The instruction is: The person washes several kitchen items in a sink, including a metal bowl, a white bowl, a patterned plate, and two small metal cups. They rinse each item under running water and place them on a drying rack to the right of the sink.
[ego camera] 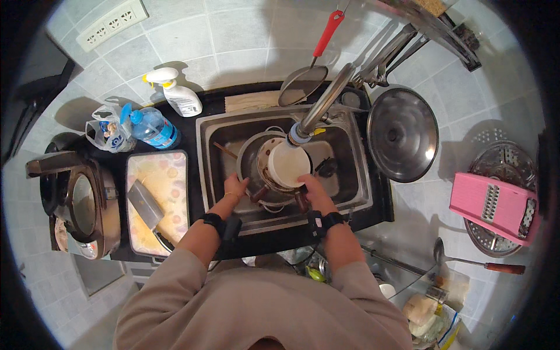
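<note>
Stacked dishes stand in the steel sink (pixel 350 192) before me. A white bowl (pixel 289 167) is on top, over a patterned dish (pixel 264 158) and a wide metal pot (pixel 247 153). At the bowl's lower right edge, my right hand (pixel 312 187) grips its rim. My left hand (pixel 235 187) is at the pot's left rim; whether its fingers close on the rim is unclear. Two brown handles (pixel 302 202) stick out towards me from the stack. The faucet (pixel 321 103) reaches over the bowl, hiding part of its top edge. A wooden stick (pixel 225 150) leans at the left.
Left of the sink, a cleaver (pixel 146 204) lies on a cutting board (pixel 170 175), beside a rice cooker (pixel 83 203). A blue bottle (pixel 154 130) and a spray bottle (pixel 181 98) stand behind. A strainer (pixel 304 85) hangs near the faucet; a large lid (pixel 403 134) is at right.
</note>
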Tool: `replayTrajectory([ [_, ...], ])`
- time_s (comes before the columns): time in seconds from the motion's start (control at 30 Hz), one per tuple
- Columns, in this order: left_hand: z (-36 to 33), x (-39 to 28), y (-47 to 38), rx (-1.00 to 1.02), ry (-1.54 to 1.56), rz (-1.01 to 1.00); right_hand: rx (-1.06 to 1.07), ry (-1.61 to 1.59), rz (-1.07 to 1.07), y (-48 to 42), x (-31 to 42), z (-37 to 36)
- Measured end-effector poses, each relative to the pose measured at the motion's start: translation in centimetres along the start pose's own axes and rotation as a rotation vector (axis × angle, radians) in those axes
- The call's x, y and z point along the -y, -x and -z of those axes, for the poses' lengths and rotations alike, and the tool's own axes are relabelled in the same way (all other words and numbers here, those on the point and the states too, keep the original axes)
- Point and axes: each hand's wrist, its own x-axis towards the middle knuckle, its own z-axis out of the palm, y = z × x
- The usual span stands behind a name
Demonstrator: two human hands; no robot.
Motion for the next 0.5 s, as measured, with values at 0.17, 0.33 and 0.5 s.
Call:
replayTrajectory([
  [0.17, 2.9, -3.3, 1.7, -0.253, -0.214, -0.223, -0.061, 0.004, 0.026, -1.6, -1.2, -2.0],
  [0.33, 4.9, -11.2, 2.5, -0.256, -0.202, -0.662, -0.015, -0.022, -0.102, -0.6, -0.6, -3.6],
  [0.5, 0.6, -15.0, -0.5, 0.121, -0.393, -0.287, 0.121, -0.047, -0.127, -1.1, -0.7, -3.0],
])
